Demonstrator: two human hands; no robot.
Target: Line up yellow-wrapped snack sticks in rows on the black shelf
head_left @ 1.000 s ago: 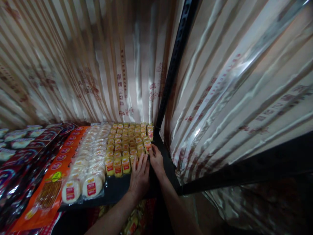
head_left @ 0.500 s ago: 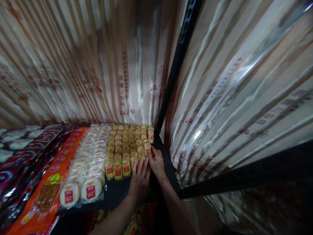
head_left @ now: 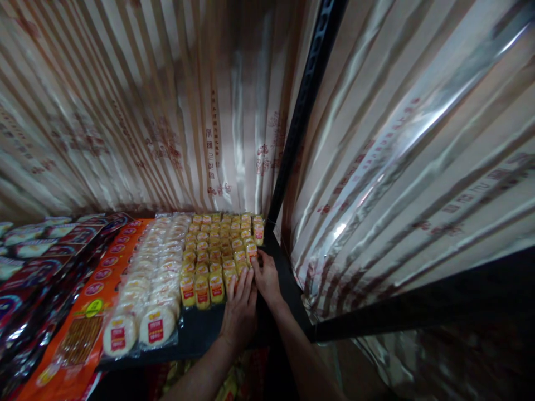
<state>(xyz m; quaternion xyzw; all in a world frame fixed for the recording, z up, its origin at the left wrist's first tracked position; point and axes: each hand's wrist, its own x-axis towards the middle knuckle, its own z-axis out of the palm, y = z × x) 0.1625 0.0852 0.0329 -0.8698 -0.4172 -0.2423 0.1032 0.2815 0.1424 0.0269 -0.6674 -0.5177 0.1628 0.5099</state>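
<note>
Rows of small yellow snack packs (head_left: 203, 289) with red-and-white labels stand closely packed on a dark shelf (head_left: 196, 328). My left hand (head_left: 240, 306) lies at the front right of these rows, fingers stretched out against the nearest packs and partly covering them. Just right of it, my right hand (head_left: 267, 278) has its thumb and forefinger at a yellow snack pack (head_left: 251, 250) on the right edge of the block. Its other fingers curl along the side. Both hands hide the packs at the front right corner.
Left of the yellow packs lie rows of round white wrapped crackers (head_left: 156, 328), an orange bag of sticks (head_left: 81, 334) and dark glossy bags (head_left: 25, 301). A black perforated post (head_left: 298, 122) rises at the shelf corner. Pleated printed curtains (head_left: 234, 139) hang behind and at right.
Very little differs. My right fingers have shifted slightly at the edge pack, and the left hand stays against the front packs. The view has moved a touch.
</note>
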